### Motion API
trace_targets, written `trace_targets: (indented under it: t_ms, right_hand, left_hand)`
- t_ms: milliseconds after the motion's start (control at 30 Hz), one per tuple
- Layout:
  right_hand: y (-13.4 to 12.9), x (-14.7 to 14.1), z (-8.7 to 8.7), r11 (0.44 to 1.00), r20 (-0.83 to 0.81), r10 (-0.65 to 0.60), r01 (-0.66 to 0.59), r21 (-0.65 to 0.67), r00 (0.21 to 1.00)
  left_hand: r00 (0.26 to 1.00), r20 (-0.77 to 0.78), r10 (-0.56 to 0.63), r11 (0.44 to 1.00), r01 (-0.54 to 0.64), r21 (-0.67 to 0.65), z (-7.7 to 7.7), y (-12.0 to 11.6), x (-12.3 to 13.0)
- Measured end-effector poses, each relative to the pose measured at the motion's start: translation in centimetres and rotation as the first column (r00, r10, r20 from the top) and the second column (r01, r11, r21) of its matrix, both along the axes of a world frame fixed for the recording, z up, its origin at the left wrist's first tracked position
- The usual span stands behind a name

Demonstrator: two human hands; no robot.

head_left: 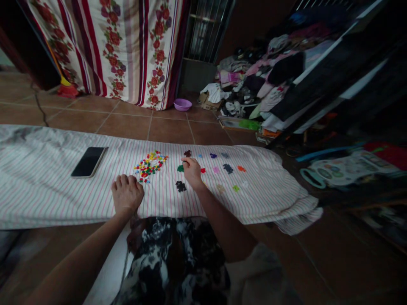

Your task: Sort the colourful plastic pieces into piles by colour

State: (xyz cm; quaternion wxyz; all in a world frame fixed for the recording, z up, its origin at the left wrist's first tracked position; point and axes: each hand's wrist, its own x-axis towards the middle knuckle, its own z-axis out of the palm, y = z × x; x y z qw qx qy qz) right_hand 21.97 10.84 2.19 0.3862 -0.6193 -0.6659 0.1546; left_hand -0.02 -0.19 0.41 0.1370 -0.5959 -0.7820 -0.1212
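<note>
My left hand (127, 192) rests palm down on the striped cloth, its fingers loosely laid at the near edge of a mixed pile of small colourful pieces (149, 166). Over the sorted groups, my right hand (192, 171) has thumb and index finger pinched together; whatever is between them is too small to make out. Close to it are a green group (180, 168), a dark brown group (187, 153), a black group (181, 186) and red pieces (202, 170), the red partly hidden by the hand.
Farther right lie pink (216, 170), dark grey (228, 168), orange (241, 168), beige (220, 188) and lime-green (235, 188) groups. A phone (89, 162) lies left on the striped cloth (41, 182). Beyond are a purple basin (182, 104) and heaped clothes (254, 80).
</note>
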Motion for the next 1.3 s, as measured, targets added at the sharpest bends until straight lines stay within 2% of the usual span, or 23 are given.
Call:
trace_targets:
  t_ms: [133,267,367,500,767,1067,1300]
  right_hand:
    - [1.2,1.1,-0.6,0.999,0.053,-0.010,0.008,0.036,0.999]
    - [2.1,1.2,-2.3,0.998,0.138,-0.005,-0.004,0.066,0.990]
    - [2.3,1.1,-3.3,0.997,0.203,0.041,-0.052,0.051,0.978]
    - [2.2,1.1,-3.8,0.997,0.239,0.065,-0.071,0.018,0.969]
    - [2.6,1.3,-4.1,0.995,0.176,0.096,-0.093,-0.025,0.980]
    - [2.7,2.3,-4.2,0.987,0.049,0.153,-0.150,-0.060,0.987]
    - [2.1,2.3,-4.3,0.989,-0.047,0.147,-0.148,-0.014,0.988]
  left_hand:
    - [1.000,-0.025,-0.005,1.000,0.005,0.019,0.3,-0.1,0.2]
    - [1.000,-0.028,-0.005,1.000,0.006,0.027,0.3,0.1,0.3]
    - [1.000,-0.020,0.003,1.000,-0.002,0.024,0.1,0.2,0.3]
    - [1.000,-0.021,0.006,1.000,-0.006,-0.012,-0.1,0.3,0.3]
    - [1.000,-0.006,0.023,0.997,-0.023,-0.074,0.1,0.4,0.2]
    - [1.000,0.025,0.004,0.998,-0.003,-0.059,-0.1,0.3,0.0]
    - [0.998,0.056,0.023,0.997,-0.019,-0.071,-0.1,0.4,0.0]
